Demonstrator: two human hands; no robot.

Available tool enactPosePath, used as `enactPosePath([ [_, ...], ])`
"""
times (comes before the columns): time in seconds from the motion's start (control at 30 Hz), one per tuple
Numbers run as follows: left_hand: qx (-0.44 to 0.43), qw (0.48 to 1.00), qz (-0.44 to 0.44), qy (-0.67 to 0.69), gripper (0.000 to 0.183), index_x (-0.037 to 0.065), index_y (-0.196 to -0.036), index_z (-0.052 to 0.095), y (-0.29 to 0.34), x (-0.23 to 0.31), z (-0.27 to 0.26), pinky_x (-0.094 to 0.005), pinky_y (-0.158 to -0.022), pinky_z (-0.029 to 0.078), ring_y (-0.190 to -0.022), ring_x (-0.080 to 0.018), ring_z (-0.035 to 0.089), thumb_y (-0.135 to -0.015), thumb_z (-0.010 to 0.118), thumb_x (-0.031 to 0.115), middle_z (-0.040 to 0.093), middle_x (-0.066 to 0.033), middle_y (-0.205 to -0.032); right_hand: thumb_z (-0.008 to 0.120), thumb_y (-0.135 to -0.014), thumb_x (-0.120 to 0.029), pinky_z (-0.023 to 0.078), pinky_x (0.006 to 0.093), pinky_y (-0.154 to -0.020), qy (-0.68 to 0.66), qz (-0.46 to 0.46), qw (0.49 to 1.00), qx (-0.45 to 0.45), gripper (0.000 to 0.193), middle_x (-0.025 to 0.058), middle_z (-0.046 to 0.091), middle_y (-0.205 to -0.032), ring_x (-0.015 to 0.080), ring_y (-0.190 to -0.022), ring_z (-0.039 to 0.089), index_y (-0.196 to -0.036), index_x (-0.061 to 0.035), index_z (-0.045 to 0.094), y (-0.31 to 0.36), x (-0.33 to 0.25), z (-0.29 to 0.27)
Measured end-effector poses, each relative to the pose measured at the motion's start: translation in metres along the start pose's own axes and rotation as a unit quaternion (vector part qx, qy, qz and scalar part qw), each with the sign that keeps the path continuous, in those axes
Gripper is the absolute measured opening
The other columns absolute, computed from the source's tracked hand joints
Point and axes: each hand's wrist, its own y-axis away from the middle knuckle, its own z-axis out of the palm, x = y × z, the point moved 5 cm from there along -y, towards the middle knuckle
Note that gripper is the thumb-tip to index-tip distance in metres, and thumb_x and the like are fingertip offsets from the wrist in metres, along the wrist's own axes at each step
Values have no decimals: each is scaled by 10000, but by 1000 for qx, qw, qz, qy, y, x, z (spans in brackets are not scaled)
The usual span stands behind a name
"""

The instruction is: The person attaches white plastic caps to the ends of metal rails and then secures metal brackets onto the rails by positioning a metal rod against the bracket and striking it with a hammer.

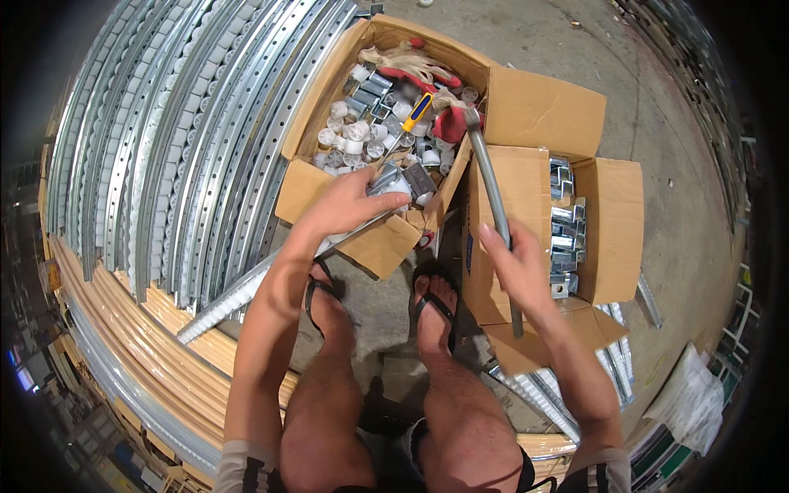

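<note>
My right hand [523,261] is closed around the handle of a hammer [491,177], whose head points away from me beside the far box. Closed over the upper end of a metal roller rail [238,289] is my left hand [355,202]; white rollers run along the rail, which slants down to the left. A shiny metal bracket [388,180] shows at my left fingertips, at the rail's end. Just beyond lies an open cardboard box [327,76] of white rollers [355,131], brackets, red-and-white work gloves [411,66] and a screwdriver [417,112] with a yellow-and-blue handle.
Several finished-looking roller rails [197,123] are stacked at the left, above long tan tubes [148,329]. A second cardboard box [616,230] at the right holds metal brackets [565,238]. More rails [546,403] lie beneath it. My sandalled feet [436,308] stand between boxes.
</note>
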Motion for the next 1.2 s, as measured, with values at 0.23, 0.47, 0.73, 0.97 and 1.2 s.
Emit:
enactPosePath([
  [0.23,-25,996,42,79,612,-53,-1180,606,13,4,3,-332,-747,486,-857,-158,584,-904,743,476,656,-103,-921,643,-1005,-402,319,274,-513,-24,-37,999,-26,423,-44,462,-657,52,-610,388,-803,-38,567,-51,-37,27],
  [0.47,-17,994,63,83,660,-56,-1129,646,14,1,2,-344,-714,479,-810,-182,592,-888,719,555,658,-128,-859,545,-1059,-401,274,234,-452,-115,32,991,-56,399,-63,427,-622,36,-512,360,-797,-103,504,-36,-8,32],
  [0.73,-7,997,56,45,753,-49,-1135,648,7,-1,4,-414,-746,493,-821,-315,647,-880,655,659,683,-222,-895,528,-1063,-419,253,234,-418,-140,65,988,-18,406,-64,421,-603,34,-482,339,-791,-120,492,-27,9,24],
  [0.97,21,998,61,21,834,-80,-1017,659,0,-3,4,-460,-746,513,-827,-398,687,-840,635,735,683,-270,-832,557,-1052,-410,255,229,-419,-145,71,987,-18,399,-64,434,-606,32,-479,342,-782,-124,498,-25,13,25],
  [1.2,-93,990,-39,102,719,-55,-1124,661,-2,6,0,-415,-807,531,-859,-291,688,-762,832,543,713,-186,-877,559,-1047,-430,265,229,-419,-136,84,987,-14,413,-61,438,-598,38,-479,357,-782,-118,503,-25,27,25],
])
